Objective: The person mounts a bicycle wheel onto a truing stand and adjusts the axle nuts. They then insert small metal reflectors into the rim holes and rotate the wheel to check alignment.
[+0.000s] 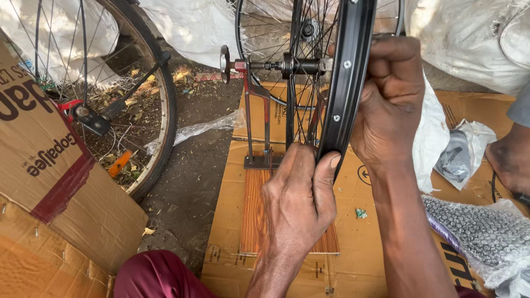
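Observation:
A black bicycle wheel rim (pixel 349 72) with thin spokes stands upright in a red and grey truing stand (pixel 255 105), its hub axle (pixel 287 65) clamped at the top. My left hand (pixel 301 198) pinches the lower edge of the rim, thumb on its inner face. My right hand (pixel 389 99) wraps around the rim higher up from the right side. The stand's foot rests on a wood-grain board (pixel 255 212).
A bicycle's wheel (pixel 160 99) with pedal stands at left beside cardboard boxes (pixel 44 165). Flattened cardboard (pixel 361 237) covers the dirt ground. White sacks (pixel 469 38) lie behind. A bubble-wrapped bundle (pixel 483 232) sits at right, near another person's foot (pixel 510 160).

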